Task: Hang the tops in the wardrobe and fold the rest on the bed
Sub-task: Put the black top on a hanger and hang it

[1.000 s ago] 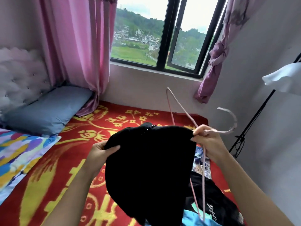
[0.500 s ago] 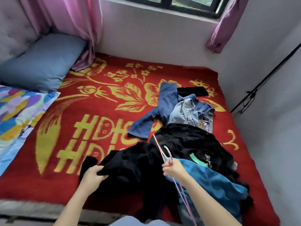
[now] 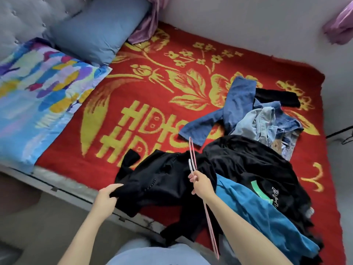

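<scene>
One black top point(image 3: 164, 176) lowered to bed point(image 3: 133, 88), gripped by left hand point(image 3: 107, 196); pink hanger point(image 3: 192, 157) held by right hand point(image 3: 200, 185), uninserted.

Yellow double-happiness sign point(image 3: 149, 131) on red blanket point(image 3: 191, 41)

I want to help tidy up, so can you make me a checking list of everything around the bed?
Surface: red blanket with yellow flowers, spread flat.
Job's things: black top and pink hanger in hand; jeans, blue garment, black printed garment heaped on the blanket.
Clutter: blue pillow, colourful quilt.
Hands: left hand grips the black top; right hand holds the pink hanger.
Cables: thin black line by the right wall, cable or rod, cannot tell.
Surroundings: pink curtain, padded headboard.
</scene>
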{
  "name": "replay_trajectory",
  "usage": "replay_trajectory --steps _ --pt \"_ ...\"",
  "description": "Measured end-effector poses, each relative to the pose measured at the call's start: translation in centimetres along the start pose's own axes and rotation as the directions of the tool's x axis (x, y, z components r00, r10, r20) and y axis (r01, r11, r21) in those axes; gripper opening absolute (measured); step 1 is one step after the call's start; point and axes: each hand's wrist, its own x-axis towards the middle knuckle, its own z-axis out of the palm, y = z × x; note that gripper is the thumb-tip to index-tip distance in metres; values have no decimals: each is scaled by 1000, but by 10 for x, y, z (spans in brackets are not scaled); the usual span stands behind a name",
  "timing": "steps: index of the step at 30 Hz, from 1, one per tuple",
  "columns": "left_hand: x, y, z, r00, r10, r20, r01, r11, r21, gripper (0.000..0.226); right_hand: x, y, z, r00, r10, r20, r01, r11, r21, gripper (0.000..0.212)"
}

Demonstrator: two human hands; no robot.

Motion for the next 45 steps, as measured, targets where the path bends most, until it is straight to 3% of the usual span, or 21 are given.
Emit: replay_trajectory --steps 5,12,18,25,26,28,29,31,36,40,41,43,45 --pt "-11 15 -26 998 -41 -44 30 971 -237 62 18 -24 20 999 -36 27 35 999 11 42" --pt "-26 46 -47 997 46 -64 -67 922 -383 58 21 -64 62 914 -248 320 227 969 102 22" --pt "-29 66 -48 991 98 -87 -126 903 -410 41 15 -68 80 907 -147 395 111 987 113 32" --pt "-26 77 -49 987 139 -83 -160 927 -341 38 7 -73 70 965 -150 214 96 965 246 37" --pt "-23 74 -49 984 139 -113 -164 951 -263 40 5 -74 62 973 -140 182 84 954 286 39" --pt "-19 70 -49 962 198 -190 -182 978 100 44 -2 -80 39 982 -154 108 103 922 374 42" --pt "-18 68 -48 950 233 -210 -167 942 291 48 -5 -84 27 979 -188 74 144 907 396 43" --pt "-16 68 -45 951 243 -191 -138 888 439 61 -15 -93 8 964 -265 20 232 876 422 44" --pt "-26 86 -1 934 353 59 -343 837 426 71 -48 -114 6 917 -399 14 359 840 408 44" --pt "-25 100 11 914 397 87 -405 870 282 72 -71 -123 4 876 -483 -4 451 814 366 45" --pt "-25 101 10 897 434 86 -442 867 228 67 -74 -124 0 873 -487 -14 460 813 358 44" --pt "-28 103 9 877 474 75 -480 866 141 33 -75 -121 -9 881 -473 -17 447 820 358 43" --pt "-30 104 8 864 499 67 -503 862 67 22 -71 -113 -19 896 -444 -32 419 818 395 43"
